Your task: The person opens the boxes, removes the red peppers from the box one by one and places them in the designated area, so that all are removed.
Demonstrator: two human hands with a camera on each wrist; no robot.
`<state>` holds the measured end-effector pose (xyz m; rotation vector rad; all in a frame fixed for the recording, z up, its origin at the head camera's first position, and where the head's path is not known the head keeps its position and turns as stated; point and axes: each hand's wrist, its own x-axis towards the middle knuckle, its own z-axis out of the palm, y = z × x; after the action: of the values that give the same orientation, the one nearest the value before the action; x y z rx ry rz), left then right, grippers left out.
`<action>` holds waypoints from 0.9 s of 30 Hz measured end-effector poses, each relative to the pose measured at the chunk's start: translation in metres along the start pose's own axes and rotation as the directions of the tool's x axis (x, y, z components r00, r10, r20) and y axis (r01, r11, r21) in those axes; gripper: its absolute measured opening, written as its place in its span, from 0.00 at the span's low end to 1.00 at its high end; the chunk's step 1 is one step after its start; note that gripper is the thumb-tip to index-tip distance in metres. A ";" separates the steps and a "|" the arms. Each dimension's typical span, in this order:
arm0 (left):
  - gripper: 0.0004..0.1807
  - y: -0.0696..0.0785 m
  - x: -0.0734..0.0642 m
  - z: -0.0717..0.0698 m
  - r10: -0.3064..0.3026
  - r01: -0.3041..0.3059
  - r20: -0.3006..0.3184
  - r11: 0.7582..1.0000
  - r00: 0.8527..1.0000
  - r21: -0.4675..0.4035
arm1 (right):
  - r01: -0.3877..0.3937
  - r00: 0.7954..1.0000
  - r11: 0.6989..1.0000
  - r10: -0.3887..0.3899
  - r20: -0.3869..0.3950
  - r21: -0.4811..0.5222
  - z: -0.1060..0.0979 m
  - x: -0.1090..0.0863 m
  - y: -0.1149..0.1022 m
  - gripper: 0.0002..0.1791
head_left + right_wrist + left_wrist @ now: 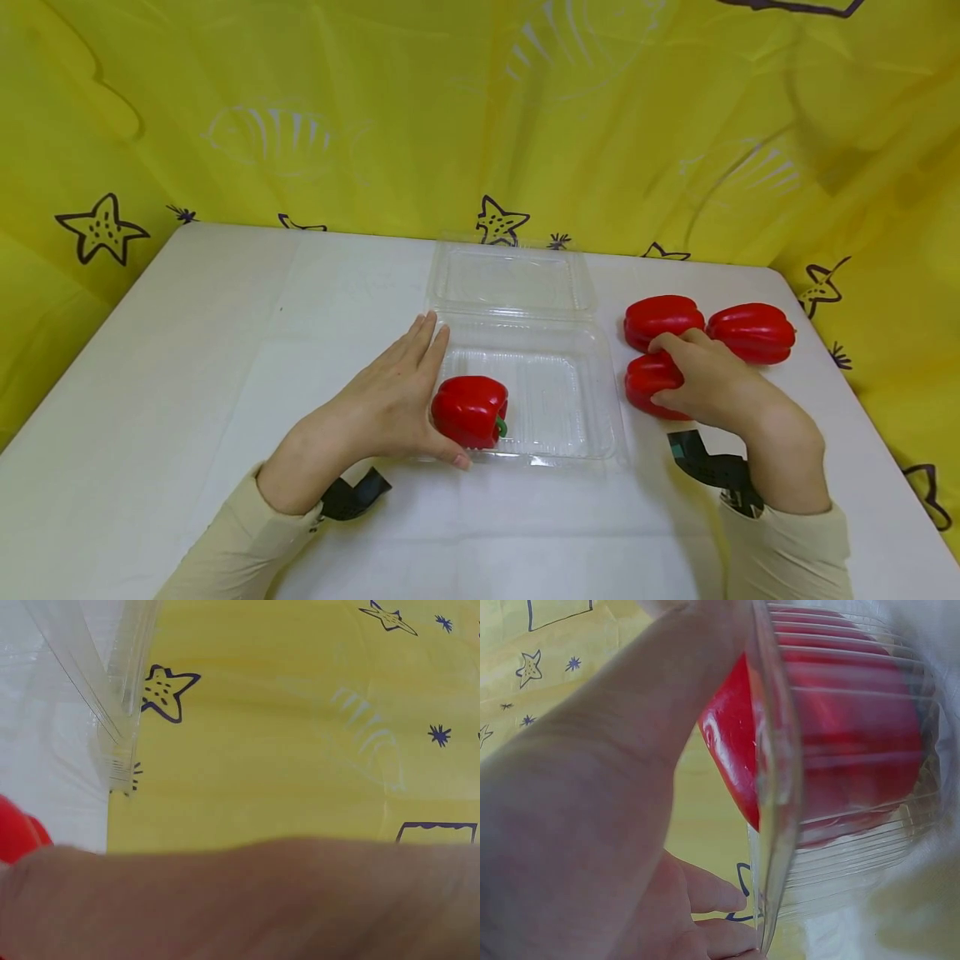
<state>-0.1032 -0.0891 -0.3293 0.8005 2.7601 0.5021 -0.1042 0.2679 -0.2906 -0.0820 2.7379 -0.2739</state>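
Observation:
A clear plastic clamshell container sits on the table, its lid folded back away from me. One red bell pepper with a green stem lies in its left part; the left wrist view shows this pepper through the ribbed wall. My left hand rests along the container's left rim, fingers extended, thumb at the near edge by the pepper. Right of the container, my right hand grips another red bell pepper, thumb on its near side and fingers over the far side. The hand hides part of that pepper.
Two more red bell peppers lie just beyond the right hand. A white cover lies over the table. Yellow patterned cloth hangs behind the table and at both sides.

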 end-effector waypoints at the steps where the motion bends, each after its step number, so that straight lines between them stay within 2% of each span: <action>1: 0.76 0.000 0.000 0.000 -0.001 0.001 0.000 1.000 1.000 -0.001 | -0.001 1.000 1.000 0.001 -0.007 -0.003 0.000 -0.001 0.001 0.41; 8: 0.76 0.000 0.000 0.000 -0.001 0.001 0.002 1.000 1.000 0.005 | -0.012 1.000 1.000 0.012 -0.027 -0.011 -0.001 -0.003 0.007 0.42; 15: 0.76 0.000 -0.001 -0.001 -0.003 0.003 0.001 1.000 1.000 -0.002 | -0.021 0.999 0.999 0.020 -0.042 -0.024 -0.002 -0.002 0.006 0.39; 22: 0.76 0.000 -0.001 -0.001 -0.006 0.006 0.005 1.000 1.000 -0.004 | -0.029 0.999 0.999 0.029 -0.029 -0.016 -0.003 -0.003 0.008 0.39; 27: 0.76 0.000 0.000 -0.001 -0.003 0.003 0.005 1.000 1.000 0.000 | -0.020 0.999 1.000 0.019 -0.050 -0.011 -0.004 -0.005 0.006 0.40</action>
<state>-0.1032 -0.0892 -0.3284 0.7965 2.7561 0.4985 -0.1010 0.2750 -0.2864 -0.0521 2.7879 -0.2584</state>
